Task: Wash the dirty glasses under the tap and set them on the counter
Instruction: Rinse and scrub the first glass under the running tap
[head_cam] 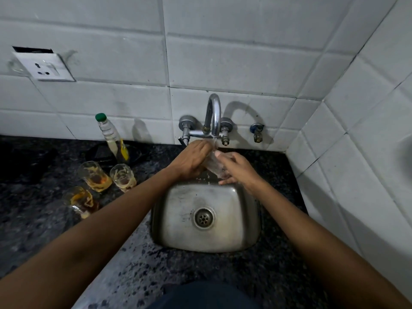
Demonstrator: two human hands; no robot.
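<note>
Water runs from the curved steel tap [214, 112] onto a clear glass [213, 164] that I hold tilted over the back of the sink [176, 219]. My right hand [238, 167] grips the glass from the right, thumb near its rim. My left hand [193, 159] lies against the glass from the left, its fingers under the stream and partly hidden. Three dirty glasses with brown and orange residue stand on the dark counter to the left: one at the back left [95, 176], one to its right [123, 177], one nearer me [81, 201].
A clear bottle with a green cap [112, 139] stands by the wall behind the dirty glasses, next to a dark object. A wall socket [44, 66] hangs on the tiles at upper left. Tiled walls close the back and the right side. Speckled counter [289, 253] surrounds the sink.
</note>
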